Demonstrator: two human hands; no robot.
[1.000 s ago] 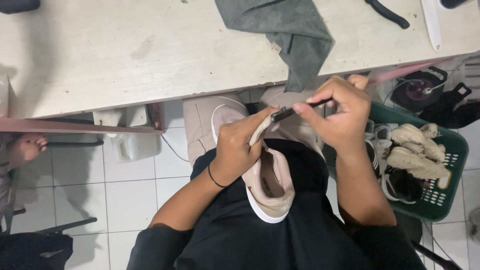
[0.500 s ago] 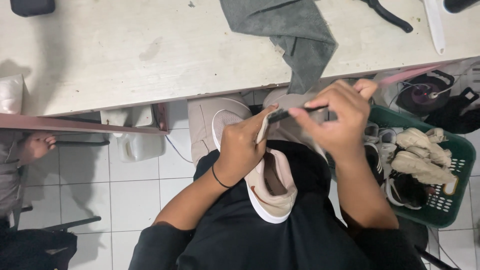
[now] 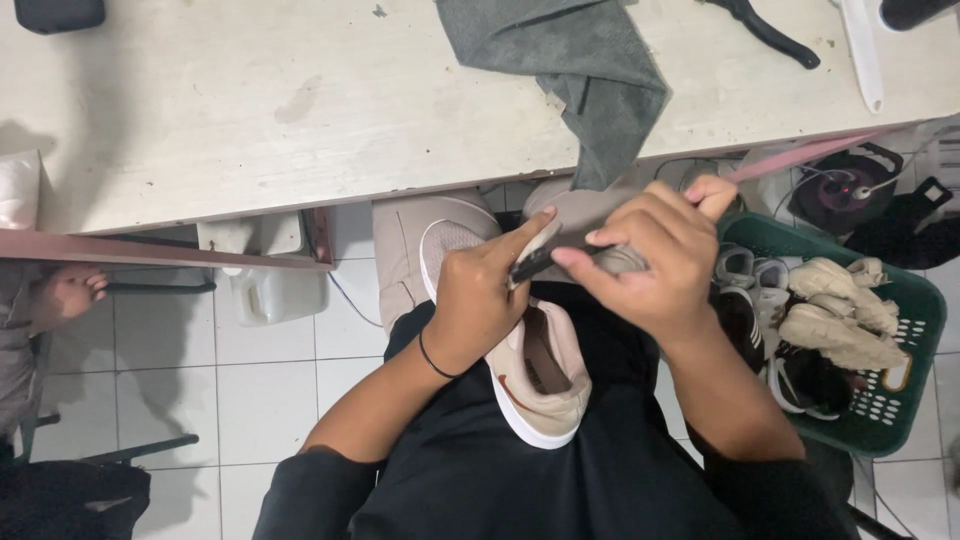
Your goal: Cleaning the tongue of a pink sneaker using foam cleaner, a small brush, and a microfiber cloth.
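Two bare hands meet over a pale pink sneaker [image 3: 540,375] that lies on the person's lap, heel toward the body and toe toward the table. The left hand [image 3: 480,300] is closed around the shoe's upper near the tongue, fingers curled in and thumb stretched up along a thin dark tool [image 3: 530,265]. A dark band sits on that wrist. The right hand [image 3: 655,265] is also closed, thumb and fingers pinched together on the far end of the same dark tool and on a fold of the shoe's beige material; how much of the tool lies inside the fist cannot be told. The two hands touch or nearly touch at the fingertips, just above the shoe's opening. The shoe's white sole edge shows at the heel, and a small reddish mark sits on its side.

Just to the right of the right forearm stands a green plastic basket [image 3: 900,400] on the floor, holding several more shoes, beige and dark ones. Ahead of the hands runs the edge of a worn white table [image 3: 250,110]. A grey cloth [image 3: 580,70] lies on it and hangs over the edge right above the hands. A black-handled tool [image 3: 765,30] rests near the table's far right. Under the table stands a white plastic jug [image 3: 265,285] on the tiled floor. At the far left a bare foot [image 3: 65,295] of another person shows.
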